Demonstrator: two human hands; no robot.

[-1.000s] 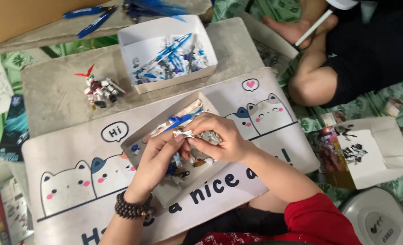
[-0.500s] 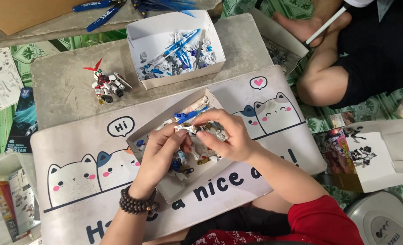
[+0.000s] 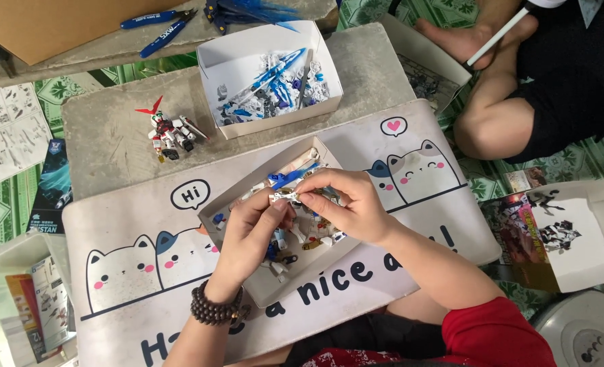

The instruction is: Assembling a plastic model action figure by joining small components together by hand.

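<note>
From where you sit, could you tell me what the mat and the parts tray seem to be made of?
Mat: probably soft matte rubber or vinyl, since it lies limp with rounded corners and printed cats. Tray: thin matte cardboard, judging by its folded walls.

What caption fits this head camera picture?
Both hands, left and right, pinch a small model part over a tray.

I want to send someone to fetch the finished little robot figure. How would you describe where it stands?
Start at the grey stone slab above the cat-printed mat. The small robot figure stands on its bare surface, just left of the white box of blue and white parts. It is the only assembled model, white and red with a red crest, apart from the loose pieces.
</note>
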